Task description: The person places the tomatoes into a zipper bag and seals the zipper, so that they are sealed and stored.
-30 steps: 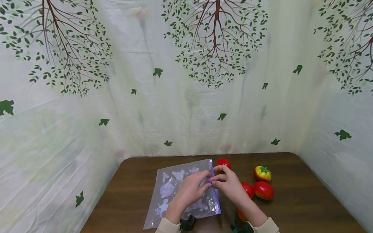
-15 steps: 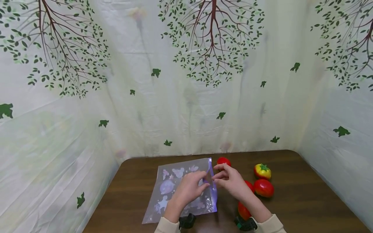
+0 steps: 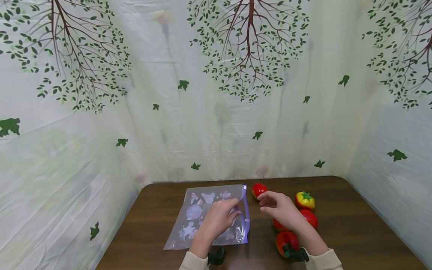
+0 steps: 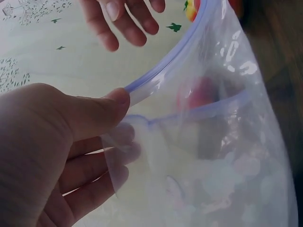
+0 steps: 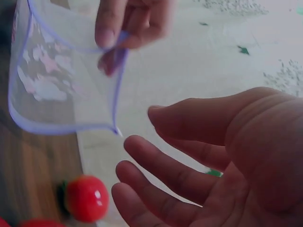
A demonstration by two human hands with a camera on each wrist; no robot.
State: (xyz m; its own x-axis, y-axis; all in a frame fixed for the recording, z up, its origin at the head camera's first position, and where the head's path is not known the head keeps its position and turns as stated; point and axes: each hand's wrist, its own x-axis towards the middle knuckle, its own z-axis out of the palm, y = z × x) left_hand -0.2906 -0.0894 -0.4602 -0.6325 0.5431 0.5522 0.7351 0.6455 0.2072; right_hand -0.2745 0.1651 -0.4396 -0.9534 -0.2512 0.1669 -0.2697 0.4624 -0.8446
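Note:
A clear zip bag point(image 3: 194, 213) with pale printed shapes and a purple zip edge lies toward the left of the table. My left hand point(image 3: 217, 217) pinches one side of its mouth between thumb and fingers. The right wrist view shows the bag's mouth point(image 5: 71, 126) gaping wide. Apart from the bag, my right hand point(image 3: 281, 210) hovers with loosely bent fingers and nothing in them. Just beyond those fingertips sits a red toy fruit point(image 3: 258, 189), which shows round and glossy in the right wrist view.
More red toy fruits point(image 3: 287, 242) lie under and beside my right forearm. A red and yellow one point(image 3: 305, 200) with a green leafy top stands farther back on the brown table point(image 3: 351, 225). A leaf-printed curtain point(image 3: 219, 146) hangs behind the table's far edge.
My right hand has left the bag's zip edge and moved right, toward the fruits. The bag's mouth has parted, while my left hand keeps its pinch in about the same place.

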